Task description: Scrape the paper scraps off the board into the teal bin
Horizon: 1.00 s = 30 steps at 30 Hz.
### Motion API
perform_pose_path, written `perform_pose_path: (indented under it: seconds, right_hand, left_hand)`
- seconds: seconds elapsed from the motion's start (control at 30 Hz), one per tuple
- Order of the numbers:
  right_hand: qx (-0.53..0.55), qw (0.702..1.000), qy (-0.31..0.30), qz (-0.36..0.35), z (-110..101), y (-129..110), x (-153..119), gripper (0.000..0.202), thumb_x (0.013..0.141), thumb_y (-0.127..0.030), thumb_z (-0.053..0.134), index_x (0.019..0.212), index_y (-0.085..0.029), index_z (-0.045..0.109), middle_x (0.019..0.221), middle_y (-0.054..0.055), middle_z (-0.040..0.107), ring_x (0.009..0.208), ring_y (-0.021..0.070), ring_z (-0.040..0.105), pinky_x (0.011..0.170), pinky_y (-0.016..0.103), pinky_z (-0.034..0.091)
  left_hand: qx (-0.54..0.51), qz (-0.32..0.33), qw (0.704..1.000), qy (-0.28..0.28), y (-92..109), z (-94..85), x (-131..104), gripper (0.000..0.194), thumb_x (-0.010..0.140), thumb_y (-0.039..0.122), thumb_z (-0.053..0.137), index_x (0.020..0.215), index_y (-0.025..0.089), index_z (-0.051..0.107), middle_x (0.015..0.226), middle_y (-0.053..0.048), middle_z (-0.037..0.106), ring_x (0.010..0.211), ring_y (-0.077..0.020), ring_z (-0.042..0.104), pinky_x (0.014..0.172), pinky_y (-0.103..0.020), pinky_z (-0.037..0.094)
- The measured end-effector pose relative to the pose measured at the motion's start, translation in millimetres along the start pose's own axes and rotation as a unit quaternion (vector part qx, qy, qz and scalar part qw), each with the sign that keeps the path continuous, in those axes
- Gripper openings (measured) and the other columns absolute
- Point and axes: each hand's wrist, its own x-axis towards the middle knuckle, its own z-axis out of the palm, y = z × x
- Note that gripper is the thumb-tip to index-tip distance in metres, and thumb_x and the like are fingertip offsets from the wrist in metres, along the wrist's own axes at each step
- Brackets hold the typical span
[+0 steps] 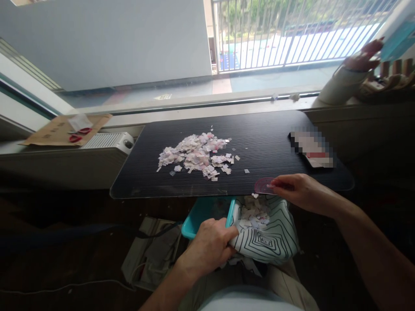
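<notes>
Many small paper scraps [197, 153] lie heaped on the dark table [266, 134]. My right hand [292, 188] is at the table's front edge, its fingers closed on a pink translucent disc [263, 185] that lies partly over the edge. My left hand [215, 242] grips the rim of a teal bin [201, 216], along with the edge of a white patterned cloth [270, 242]. More paper scraps [254, 214] rest on that cloth, just below the table's edge.
A partly blurred phone-like object [313, 149] lies at the table's right. On the left sill are brown paper [52, 131] and red-handled scissors [76, 137]. Below left stands a box [155, 250]. A white vase-like object [340, 84] stands at the back right.
</notes>
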Motion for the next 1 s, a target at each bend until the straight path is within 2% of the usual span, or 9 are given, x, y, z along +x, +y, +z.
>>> perform_pose_path:
  seconds: [0.1, 0.27, 0.43, 0.5, 0.63, 0.8, 1.0]
  right_hand:
    - [0.006, 1.000, -0.014, -0.001, -1.1, 1.3, -1.3, 0.032, 0.083, -0.046, 0.051, 0.079, -0.021, 0.071, 0.057, -0.002, 0.061, 0.049, 0.0105, 0.048, 0.043, 0.022, 0.034]
    - [-0.005, 0.994, 0.104, 0.032, 4.0, 2.5, 19.1, 0.030, 0.083, -0.044, 0.051, 0.091, -0.023, 0.071, 0.070, 0.001, 0.068, 0.059, 0.0137, 0.058, 0.055, 0.024, 0.042]
    - [-0.058, 0.987, 0.150, -0.006, 17.6, 0.5, 33.8, 0.031, 0.086, -0.040, 0.047, 0.094, -0.021, 0.070, 0.080, 0.004, 0.070, 0.067, 0.0167, 0.061, 0.060, 0.026, 0.042]
    - [-0.048, 0.990, 0.125, -0.033, 21.2, -4.1, 30.5, 0.030, 0.087, -0.038, 0.046, 0.094, -0.021, 0.070, 0.080, 0.004, 0.069, 0.067, 0.0159, 0.060, 0.059, 0.026, 0.042]
    - [-0.003, 0.998, 0.037, -0.060, 21.4, -13.4, 22.6, 0.029, 0.087, -0.039, 0.046, 0.090, -0.022, 0.070, 0.072, 0.001, 0.067, 0.060, 0.0133, 0.056, 0.054, 0.024, 0.039]
    - [-0.015, 0.998, 0.064, -0.027, 17.7, -15.7, 18.8, 0.028, 0.086, -0.039, 0.049, 0.089, -0.021, 0.071, 0.077, 0.002, 0.069, 0.063, 0.0142, 0.057, 0.056, 0.025, 0.040]
    - [0.044, 0.997, -0.025, -0.054, 20.4, -15.6, 4.9, 0.029, 0.086, -0.041, 0.049, 0.089, -0.022, 0.071, 0.071, 0.001, 0.068, 0.060, 0.0133, 0.057, 0.052, 0.023, 0.041]
  left_hand:
    - [0.014, 0.004, 1.000, -0.008, 2.6, -1.3, 2.2, 0.007, 0.080, 0.027, 0.062, 0.081, 0.021, 0.058, 0.078, -0.002, 0.057, 0.069, -0.0192, 0.054, 0.063, -0.028, 0.039]
    - [0.028, 0.069, 0.997, -0.013, 9.3, -2.5, 16.7, 0.013, 0.080, 0.033, 0.065, 0.081, 0.021, 0.059, 0.078, -0.002, 0.058, 0.072, -0.0205, 0.057, 0.063, -0.028, 0.041]
    - [0.053, 0.111, 0.992, -0.017, 17.1, -6.1, 32.8, 0.016, 0.081, 0.036, 0.064, 0.082, 0.020, 0.060, 0.078, -0.004, 0.060, 0.073, -0.0218, 0.060, 0.063, -0.030, 0.042]
    - [0.057, 0.118, 0.991, -0.014, 18.7, -6.6, 36.3, 0.016, 0.081, 0.036, 0.064, 0.084, 0.020, 0.061, 0.079, -0.004, 0.060, 0.072, -0.0216, 0.060, 0.063, -0.030, 0.042]
    - [0.060, 0.124, 0.990, -0.007, 19.7, -5.6, 38.8, 0.016, 0.081, 0.036, 0.064, 0.085, 0.021, 0.062, 0.077, -0.003, 0.060, 0.071, -0.0217, 0.060, 0.062, -0.030, 0.042]
    - [0.058, 0.129, 0.990, -0.004, 19.7, -4.7, 39.0, 0.017, 0.081, 0.037, 0.064, 0.085, 0.021, 0.062, 0.076, -0.003, 0.059, 0.072, -0.0219, 0.060, 0.062, -0.030, 0.042]
    - [0.050, 0.128, 0.991, -0.006, 20.2, -5.4, 38.8, 0.017, 0.081, 0.037, 0.063, 0.085, 0.020, 0.062, 0.076, -0.003, 0.060, 0.072, -0.0221, 0.060, 0.062, -0.031, 0.042]
